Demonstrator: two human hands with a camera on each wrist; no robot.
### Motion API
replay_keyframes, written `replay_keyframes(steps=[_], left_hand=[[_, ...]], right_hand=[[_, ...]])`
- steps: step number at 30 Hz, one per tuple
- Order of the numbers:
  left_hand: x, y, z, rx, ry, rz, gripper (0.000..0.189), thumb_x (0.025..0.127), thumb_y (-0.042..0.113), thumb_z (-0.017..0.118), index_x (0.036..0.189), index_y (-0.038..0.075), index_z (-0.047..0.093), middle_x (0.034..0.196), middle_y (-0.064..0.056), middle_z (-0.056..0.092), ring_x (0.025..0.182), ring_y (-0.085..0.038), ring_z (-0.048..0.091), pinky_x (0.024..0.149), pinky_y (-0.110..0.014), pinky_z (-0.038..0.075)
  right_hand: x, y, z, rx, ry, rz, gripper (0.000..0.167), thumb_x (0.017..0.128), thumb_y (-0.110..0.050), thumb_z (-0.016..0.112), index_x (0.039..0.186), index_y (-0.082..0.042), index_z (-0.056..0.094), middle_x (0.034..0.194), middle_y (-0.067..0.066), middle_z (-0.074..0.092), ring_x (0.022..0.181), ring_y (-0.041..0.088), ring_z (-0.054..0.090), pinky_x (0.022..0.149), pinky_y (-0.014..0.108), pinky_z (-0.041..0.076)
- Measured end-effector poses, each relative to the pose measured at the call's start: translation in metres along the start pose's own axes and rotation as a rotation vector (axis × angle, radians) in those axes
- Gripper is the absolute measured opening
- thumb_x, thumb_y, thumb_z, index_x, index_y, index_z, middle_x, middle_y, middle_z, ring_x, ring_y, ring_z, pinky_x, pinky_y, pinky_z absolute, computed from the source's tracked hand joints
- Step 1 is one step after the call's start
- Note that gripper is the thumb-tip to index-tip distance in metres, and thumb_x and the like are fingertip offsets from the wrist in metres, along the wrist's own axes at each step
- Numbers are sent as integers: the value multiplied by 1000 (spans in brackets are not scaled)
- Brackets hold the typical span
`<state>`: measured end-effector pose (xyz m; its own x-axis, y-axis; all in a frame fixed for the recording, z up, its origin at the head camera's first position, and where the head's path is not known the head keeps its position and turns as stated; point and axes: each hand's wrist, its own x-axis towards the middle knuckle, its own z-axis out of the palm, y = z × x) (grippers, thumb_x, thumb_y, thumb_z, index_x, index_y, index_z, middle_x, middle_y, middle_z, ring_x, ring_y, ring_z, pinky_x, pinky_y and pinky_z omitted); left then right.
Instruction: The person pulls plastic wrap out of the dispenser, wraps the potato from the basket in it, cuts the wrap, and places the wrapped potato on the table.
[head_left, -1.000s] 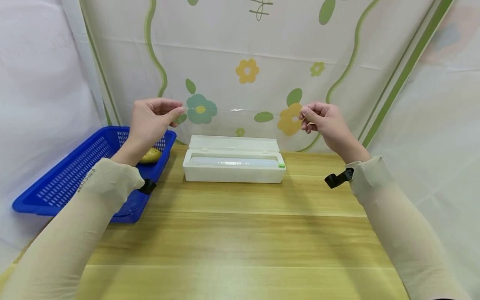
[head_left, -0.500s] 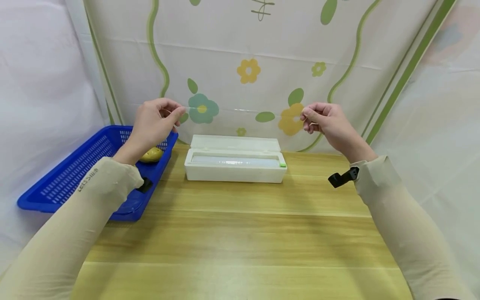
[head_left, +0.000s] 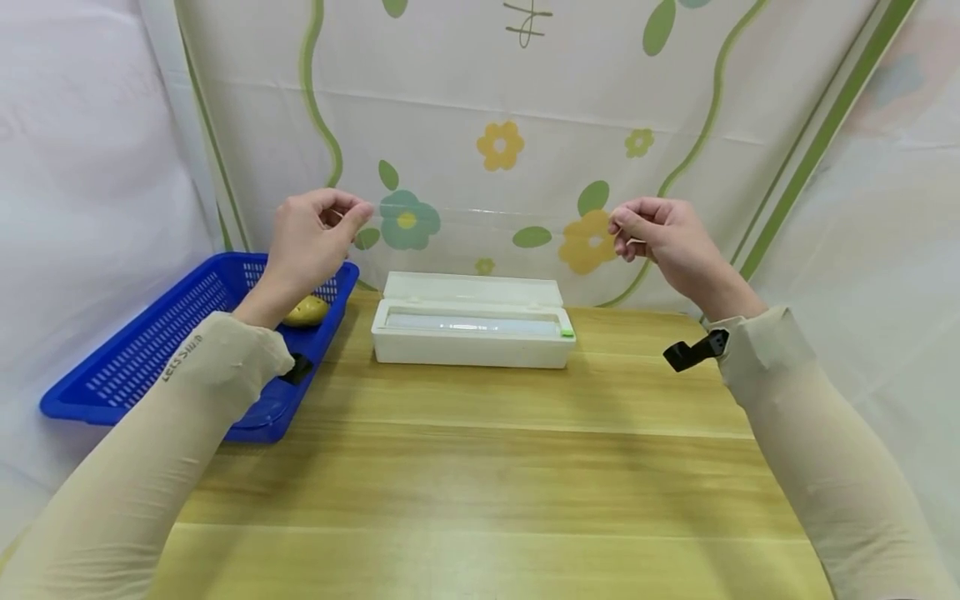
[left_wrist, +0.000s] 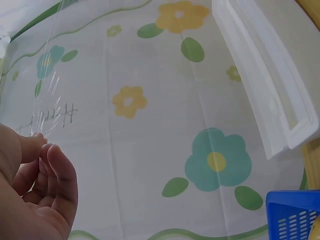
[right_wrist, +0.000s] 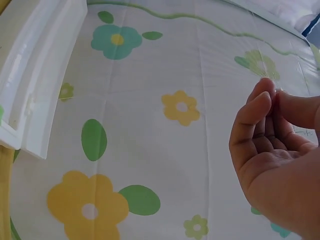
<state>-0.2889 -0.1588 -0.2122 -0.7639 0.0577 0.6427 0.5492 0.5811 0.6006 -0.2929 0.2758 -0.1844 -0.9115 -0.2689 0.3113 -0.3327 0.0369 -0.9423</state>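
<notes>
A clear sheet of plastic wrap point(head_left: 480, 211) is stretched in the air between my two hands, its lower extent hard to make out. My left hand point(head_left: 313, 236) pinches one corner between thumb and fingers; in the left wrist view, shiny creases of the plastic wrap point(left_wrist: 52, 92) run away from the fingertips. The opposite corner is pinched by my right hand point(head_left: 667, 242), whose thumb meets the curled index finger in the right wrist view. Below and between the hands, a white wrap dispenser box point(head_left: 472, 348) stands on the table with its lid raised and a roll point(head_left: 472, 323) inside.
At the left, a blue plastic basket point(head_left: 161, 333) sits partly under my left forearm, with a yellow potato-like item point(head_left: 306, 312) in it. The wooden table point(head_left: 480, 467) ends at a flowered curtain point(head_left: 450, 75) behind the box.
Both hands stay pinched on the plastic wrap and have risen slightly; the right has shifted a little to the right. The view has shifted slightly. Box and basket stay put.
</notes>
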Motion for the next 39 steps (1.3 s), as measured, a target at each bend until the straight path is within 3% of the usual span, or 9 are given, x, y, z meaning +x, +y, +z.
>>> replay_keyframes(steps=[10, 20, 30, 34, 39], left_hand=[[-3, 2, 1, -94, -3, -24, 34, 99, 36, 59, 105, 4, 70, 86, -7, 64, 62, -25, 59, 51, -21, 48], [-18, 0, 2, -182, -12, -18, 27, 100, 29, 59, 107, 3, 65, 84, -13, 62, 62, -24, 58, 53, -22, 50], [-9, 16, 3, -227, 35, 16, 22, 101, 17, 58, 104, -4, 64, 88, -11, 64, 65, -19, 59, 54, -21, 52], [-10, 14, 5, -267, 58, -19, 25, 100, 22, 59, 105, -2, 64, 92, -11, 64, 66, -19, 58, 54, -22, 52], [-17, 10, 3, -232, 74, -43, 29, 99, 30, 59, 105, 2, 65, 97, -9, 65, 76, -19, 58, 64, -22, 50]], right_hand=[[-4, -3, -1, 78, 2, 29, 30, 95, -16, 66, 103, 12, 60, 91, 15, 61, 71, 21, 58, 61, 28, 51], [-18, 2, 0, 135, -77, 0, 23, 99, -12, 60, 100, 11, 58, 92, 16, 58, 71, 21, 56, 61, 27, 52], [-13, -8, -1, 106, -49, -24, 28, 98, -13, 62, 102, 14, 57, 91, 15, 59, 72, 21, 55, 62, 27, 51], [-15, -6, 1, 176, -53, -33, 23, 98, -11, 60, 99, 12, 58, 90, 17, 58, 70, 22, 55, 60, 26, 51], [-21, -3, 3, 254, -96, -26, 20, 100, -8, 56, 98, 12, 58, 89, 18, 56, 68, 22, 53, 58, 26, 50]])
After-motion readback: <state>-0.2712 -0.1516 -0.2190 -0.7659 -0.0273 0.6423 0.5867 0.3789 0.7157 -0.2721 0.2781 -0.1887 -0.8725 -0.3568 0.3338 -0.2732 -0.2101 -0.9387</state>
